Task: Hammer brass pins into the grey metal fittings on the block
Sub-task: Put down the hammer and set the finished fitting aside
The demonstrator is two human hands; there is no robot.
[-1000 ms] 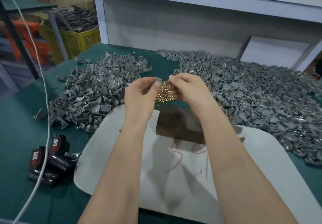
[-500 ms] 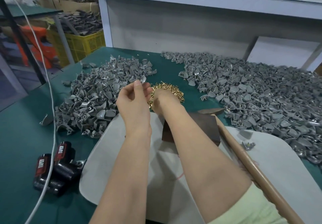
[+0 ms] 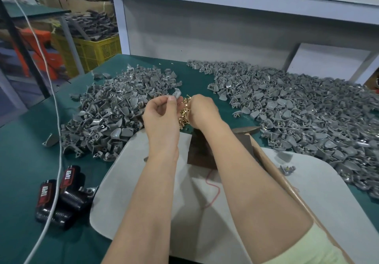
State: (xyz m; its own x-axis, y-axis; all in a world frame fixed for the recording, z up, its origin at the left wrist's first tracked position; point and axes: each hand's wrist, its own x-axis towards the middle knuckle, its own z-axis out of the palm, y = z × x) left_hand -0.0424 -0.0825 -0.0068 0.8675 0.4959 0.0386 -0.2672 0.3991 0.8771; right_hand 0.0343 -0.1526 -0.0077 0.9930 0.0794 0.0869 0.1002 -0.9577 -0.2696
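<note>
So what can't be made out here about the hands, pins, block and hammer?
Head view: the right hand turns its back to the camera, hiding its fingertips; whether it pinches any brass pins is unclear.
The block: the right forearm covers much of its top.
The hammer: handle passes under that arm, cut off by the bottom edge.
The grey fitting pinched by the left hand: too small to show whether a pin is in.
</note>
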